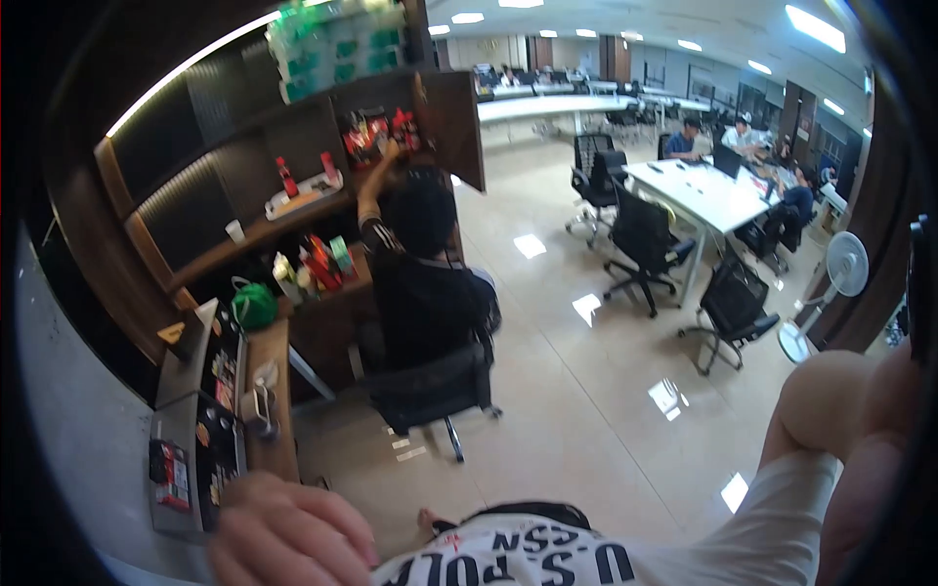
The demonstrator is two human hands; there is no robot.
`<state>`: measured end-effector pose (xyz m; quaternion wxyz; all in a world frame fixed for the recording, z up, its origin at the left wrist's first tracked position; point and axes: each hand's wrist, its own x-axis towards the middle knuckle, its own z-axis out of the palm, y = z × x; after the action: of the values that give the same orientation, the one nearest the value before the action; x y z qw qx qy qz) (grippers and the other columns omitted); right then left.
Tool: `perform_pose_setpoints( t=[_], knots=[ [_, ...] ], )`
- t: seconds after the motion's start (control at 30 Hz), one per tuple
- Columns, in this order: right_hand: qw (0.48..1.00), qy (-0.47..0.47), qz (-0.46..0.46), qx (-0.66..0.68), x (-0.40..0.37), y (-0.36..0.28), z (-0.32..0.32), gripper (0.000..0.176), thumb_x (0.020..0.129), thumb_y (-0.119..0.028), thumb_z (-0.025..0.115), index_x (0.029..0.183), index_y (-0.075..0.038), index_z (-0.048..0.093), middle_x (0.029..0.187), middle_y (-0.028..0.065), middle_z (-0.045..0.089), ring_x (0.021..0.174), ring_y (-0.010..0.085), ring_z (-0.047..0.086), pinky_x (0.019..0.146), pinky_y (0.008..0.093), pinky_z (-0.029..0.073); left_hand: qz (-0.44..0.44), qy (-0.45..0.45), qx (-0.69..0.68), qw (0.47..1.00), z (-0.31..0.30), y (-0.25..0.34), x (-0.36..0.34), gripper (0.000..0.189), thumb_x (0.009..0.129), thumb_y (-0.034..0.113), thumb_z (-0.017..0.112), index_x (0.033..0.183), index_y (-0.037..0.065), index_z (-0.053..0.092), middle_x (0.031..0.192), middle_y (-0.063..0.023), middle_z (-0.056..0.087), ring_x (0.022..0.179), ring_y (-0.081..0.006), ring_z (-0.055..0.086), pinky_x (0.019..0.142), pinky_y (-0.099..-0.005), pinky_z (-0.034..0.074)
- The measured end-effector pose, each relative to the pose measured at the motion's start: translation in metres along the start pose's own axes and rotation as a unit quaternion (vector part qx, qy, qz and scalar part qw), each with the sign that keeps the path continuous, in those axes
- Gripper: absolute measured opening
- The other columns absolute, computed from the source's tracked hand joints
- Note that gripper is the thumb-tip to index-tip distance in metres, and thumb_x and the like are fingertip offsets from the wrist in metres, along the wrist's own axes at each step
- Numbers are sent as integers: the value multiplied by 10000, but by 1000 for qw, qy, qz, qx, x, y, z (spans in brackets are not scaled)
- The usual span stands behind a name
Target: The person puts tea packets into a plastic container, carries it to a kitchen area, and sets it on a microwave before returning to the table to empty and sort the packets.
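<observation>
At the bottom left, in front of my white printed shirt [508, 557], is my left hand [288, 537]. It is somewhat blurred, with the fingers curled in; whatever they may hold is hidden. Closest to it is a wooden counter [269, 366] with a dark display case [210, 430] on it. My right arm [821, 391] is raised and bent at the right edge, very near the camera. The right hand's fingers cannot be made out there. A dark object [918, 283] cuts into the view just above that arm.
A person [420, 254] sits in a black office chair [430, 381], reaching into an open cabinet [454, 127] of red packages. A green bag [254, 305] rests on the counter. Several people sit around a white table [699, 195]; office chairs [738, 303] and a fan [845, 264] stand nearby.
</observation>
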<state>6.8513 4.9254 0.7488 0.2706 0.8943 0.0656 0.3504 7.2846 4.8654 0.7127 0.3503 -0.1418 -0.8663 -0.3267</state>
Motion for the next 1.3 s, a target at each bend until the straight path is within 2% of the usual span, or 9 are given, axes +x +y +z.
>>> perform_pose_setpoints(
  t=[0.13, 0.43, 0.7, 0.9, 0.97, 1.03, 1.13, 1.2, 1.3],
  knots=[
    [1000, -7, -18, 13, 4, 13, 8, 388, 1050, -263, 565, 1351, -19, 585, 1211, 105, 659, 1147, 243, 613, 1084, 414, 439, -131, -134, -15, 982, -9, -19, -34, 438, 1068, 360, 594, 1146, -55, 712, 1114, -203, 731, 999, -384, 701, 901, -468, 569],
    [995, 43, -44, 72, 24, 59, 58, 390, 1053, -270, 561, 1351, -20, 586, 1209, 107, 660, 1144, 245, 614, 1085, 417, 438, -270, -242, -284, 888, 82, -82, -93, 169, 979, 121, 718, 1104, 46, 632, 1071, -108, 632, 1053, -272, 603, 904, -379, 488],
    [975, 180, -49, 120, 36, 100, 135, 391, 1056, -277, 558, 1351, -22, 587, 1208, 108, 660, 1142, 247, 615, 1085, 419, 437, -280, 109, -59, 952, -23, -76, -133, 88, 998, 21, 659, 1038, 54, 588, 982, -61, 607, 893, -210, 607, 786, -317, 500],
    [813, 414, 352, 207, 0, 126, 375, 392, 1058, -282, 555, 1350, -23, 588, 1207, 110, 661, 1141, 248, 616, 1086, 421, 436, -388, 125, -17, 913, -10, -102, -235, 191, 1005, 115, 699, 1169, 48, 629, 1002, -53, 669, 887, -181, 643, 824, -331, 525],
    [641, 302, 630, 317, -39, 98, 501, 231, 1058, -189, 576, 1194, -28, 671, 1144, 66, 687, 1092, 195, 633, 1006, 347, 470, -466, 247, 32, 849, -6, -114, -285, 306, 1001, 209, 719, 1243, 44, 630, 1056, -81, 696, 975, -198, 670, 867, -356, 542],
    [611, 47, 727, 310, -107, 38, 640, 195, 1006, -199, 662, 1107, -31, 664, 1015, 126, 720, 1014, 205, 680, 876, 360, 533, -577, 228, 122, 775, -7, -118, -357, 393, 1004, 274, 714, 1283, 16, 613, 1119, -109, 704, 1009, -218, 686, 887, -367, 551],
    [645, -335, 540, 426, -189, -65, 740, 420, 933, -381, 727, 1208, -64, 725, 1163, 177, 752, 1058, 374, 708, 955, 442, 535, -759, 184, 83, 619, -31, -74, -473, 501, 986, 342, 724, 1328, -1, 595, 1207, -159, 710, 1065, -253, 700, 901, -387, 559],
    [523, -464, 495, 516, -164, -69, 745, 495, 943, -456, 718, 1258, -75, 731, 1257, 195, 724, 1183, 346, 672, 1027, 421, 509, -797, 316, 118, 500, -59, -28, -557, 516, 973, 332, 732, 1341, -2, 593, 1214, -196, 704, 1072, -279, 700, 901, -395, 558],
    [554, -518, 450, 472, -157, -67, 792, 504, 950, -482, 700, 1233, -66, 733, 1221, 202, 733, 1155, 368, 682, 1010, 429, 520, -711, 448, 410, 353, -98, 68, -568, 546, 942, 346, 745, 1331, -13, 611, 1182, -240, 704, 1090, -380, 680, 925, -452, 534]
  ],
)
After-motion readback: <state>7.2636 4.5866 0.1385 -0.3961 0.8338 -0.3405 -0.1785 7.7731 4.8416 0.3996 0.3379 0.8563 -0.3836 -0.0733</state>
